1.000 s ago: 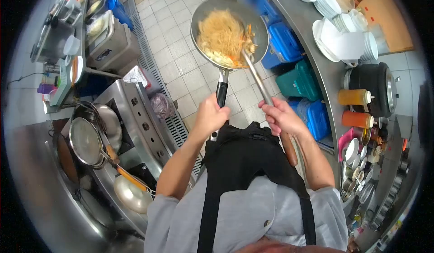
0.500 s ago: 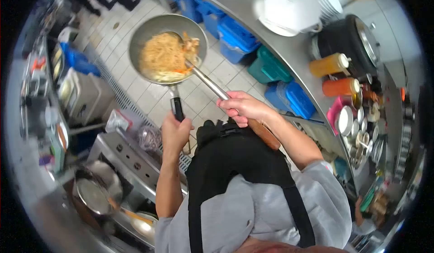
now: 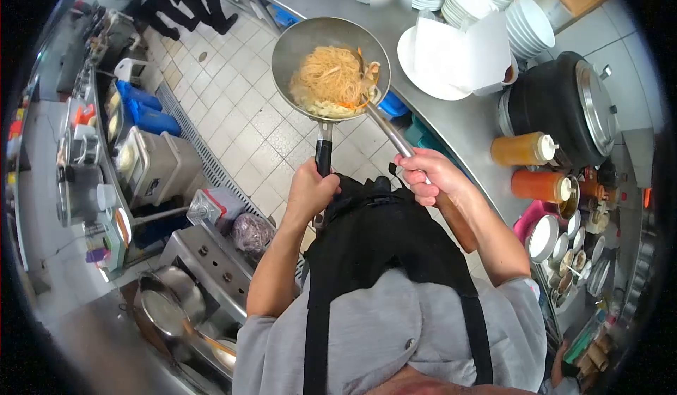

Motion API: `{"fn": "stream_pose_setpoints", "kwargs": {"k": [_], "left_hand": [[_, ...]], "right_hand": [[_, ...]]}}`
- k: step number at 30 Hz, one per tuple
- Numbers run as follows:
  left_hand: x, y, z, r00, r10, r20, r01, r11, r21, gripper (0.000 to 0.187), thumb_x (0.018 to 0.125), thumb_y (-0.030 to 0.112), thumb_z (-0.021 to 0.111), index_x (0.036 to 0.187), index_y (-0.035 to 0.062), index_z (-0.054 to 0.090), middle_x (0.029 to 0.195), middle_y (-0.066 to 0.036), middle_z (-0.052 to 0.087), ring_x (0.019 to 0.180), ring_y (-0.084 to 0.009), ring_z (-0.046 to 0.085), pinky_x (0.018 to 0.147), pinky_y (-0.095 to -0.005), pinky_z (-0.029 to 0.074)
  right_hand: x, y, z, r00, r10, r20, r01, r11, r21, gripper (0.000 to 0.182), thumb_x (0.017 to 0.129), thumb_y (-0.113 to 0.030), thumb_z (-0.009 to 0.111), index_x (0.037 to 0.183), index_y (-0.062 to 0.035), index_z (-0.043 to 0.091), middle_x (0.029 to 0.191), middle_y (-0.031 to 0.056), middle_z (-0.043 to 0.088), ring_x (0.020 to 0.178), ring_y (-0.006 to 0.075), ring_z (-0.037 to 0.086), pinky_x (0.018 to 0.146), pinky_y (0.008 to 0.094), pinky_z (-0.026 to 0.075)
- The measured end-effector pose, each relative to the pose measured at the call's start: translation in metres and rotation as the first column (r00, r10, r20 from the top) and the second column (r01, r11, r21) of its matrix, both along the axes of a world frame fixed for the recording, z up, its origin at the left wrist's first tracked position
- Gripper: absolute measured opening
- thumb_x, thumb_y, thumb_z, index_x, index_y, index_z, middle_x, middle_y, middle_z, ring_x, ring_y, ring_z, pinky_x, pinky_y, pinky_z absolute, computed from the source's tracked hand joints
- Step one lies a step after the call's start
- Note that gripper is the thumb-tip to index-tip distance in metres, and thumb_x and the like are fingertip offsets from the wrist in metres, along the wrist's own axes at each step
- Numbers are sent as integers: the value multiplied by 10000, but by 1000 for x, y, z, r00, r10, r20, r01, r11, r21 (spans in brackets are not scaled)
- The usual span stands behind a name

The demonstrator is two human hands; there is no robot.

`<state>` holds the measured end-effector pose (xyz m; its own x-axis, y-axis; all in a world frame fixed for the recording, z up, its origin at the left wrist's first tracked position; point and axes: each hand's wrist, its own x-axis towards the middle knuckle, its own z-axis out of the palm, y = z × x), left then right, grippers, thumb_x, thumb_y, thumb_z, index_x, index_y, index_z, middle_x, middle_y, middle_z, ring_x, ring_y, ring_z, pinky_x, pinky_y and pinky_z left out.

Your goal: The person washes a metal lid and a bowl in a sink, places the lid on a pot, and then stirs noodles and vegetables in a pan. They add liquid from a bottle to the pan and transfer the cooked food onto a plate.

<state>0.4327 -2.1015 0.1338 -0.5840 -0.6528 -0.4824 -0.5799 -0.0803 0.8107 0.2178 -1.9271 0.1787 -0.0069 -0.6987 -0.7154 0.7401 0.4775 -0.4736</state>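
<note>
My left hand is wrapped round the black handle of a wok, which hangs in front of me over the tiled floor. Inside the wok lie noodles with pale shredded vegetables and some orange bits. My right hand grips a long metal ladle with a wooden handle end. The ladle's head is among the food at the wok's right side, partly hidden by it. The wok's right rim is beside the steel counter's edge.
On the steel counter at right are a white open box on a plate, stacked plates, a black pot, sauce bottles and small bowls. A stove with pans is at lower left. People in dark trousers stand at upper left.
The wok and both hands have moved right in the view, bringing the wok closer to the counter with the plates. Both hands keep their grip.
</note>
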Motion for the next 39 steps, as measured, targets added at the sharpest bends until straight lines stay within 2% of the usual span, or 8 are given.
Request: {"fn": "stream_pose_setpoints", "kwargs": {"k": [4, 7, 14, 17, 22, 28, 34, 39], "left_hand": [[-19, -42, -2, 992, -116, 58, 120, 989, -81, 167, 772, 106, 638, 835, -27, 558, 632, -135, 664, 561, -231, 666, 553, -364, 524], [-28, -88, -11, 961, -260, 96, 273, 949, -159, 139, 804, 89, 605, 869, -12, 535, 682, -87, 621, 574, -173, 671, 495, -306, 504], [-58, -180, -23, 920, -387, -63, 384, 922, -47, 121, 797, 61, 604, 866, -14, 538, 685, -73, 612, 591, -170, 679, 505, -302, 512], [-73, -204, -17, 916, -394, -75, 398, 917, 40, 111, 793, 43, 601, 866, -11, 538, 695, -69, 611, 594, -167, 678, 511, -300, 518], [-89, -227, -15, 895, -439, -81, 445, 892, 84, 96, 800, 23, 592, 875, 1, 537, 707, -69, 616, 611, -163, 690, 494, -281, 515], [-96, -230, -18, 905, -408, -125, 423, 893, 150, 102, 805, 21, 586, 890, 15, 531, 707, -53, 599, 636, -164, 700, 476, -269, 497], [-102, -222, -16, 924, -363, -116, 380, 904, 197, 99, 802, 10, 604, 882, 4, 547, 701, -78, 629, 611, -150, 675, 505, -282, 513], [-100, -214, -17, 931, -351, -103, 365, 910, 195, 105, 800, 15, 606, 885, 2, 546, 700, -77, 627, 614, -154, 678, 498, -283, 513]], "right_hand": [[-22, -17, 1, 989, -99, 112, 100, 995, -4, 104, 985, -172, 544, 1055, -95, 535, 600, -81, 389, 353, 24, 306, 303, 231, 251], [-28, -38, 1, 901, -214, 377, 259, 963, -72, 68, 1004, -149, 494, 1031, -95, 527, 598, -91, 402, 336, 11, 336, 275, 217, 314], [-18, -94, 19, 777, -409, 478, 491, 869, -54, 88, 1010, -123, 462, 1057, -75, 519, 603, -92, 397, 332, 3, 336, 267, 218, 315], [-10, -106, 29, 681, -503, 532, 630, 772, -76, 187, 1015, -100, 398, 1139, 6, 488, 626, -52, 438, 324, 17, 379, 270, 236, 365], [-14, -117, 63, 655, -589, 472, 688, 724, -51, 185, 1003, -82, 386, 1142, 9, 468, 608, -43, 432, 313, 27, 374, 260, 242, 351], [-19, -113, 104, 746, -564, 355, 649, 734, -198, 180, 985, -53, 406, 1147, 0, 466, 578, -54, 367, 293, 28, 322, 224, 237, 267], [-18, -99, 141, 718, -561, 412, 683, 680, -265, 195, 985, -44, 354, 1158, 14, 426, 581, -27, 375, 293, 53, 358, 225, 255, 297], [-23, -90, 156, 778, -502, 378, 621, 705, -341, 205, 986, -41, 338, 1173, 21, 398, 583, -20, 376, 296, 58, 375, 227, 248, 312]]}}
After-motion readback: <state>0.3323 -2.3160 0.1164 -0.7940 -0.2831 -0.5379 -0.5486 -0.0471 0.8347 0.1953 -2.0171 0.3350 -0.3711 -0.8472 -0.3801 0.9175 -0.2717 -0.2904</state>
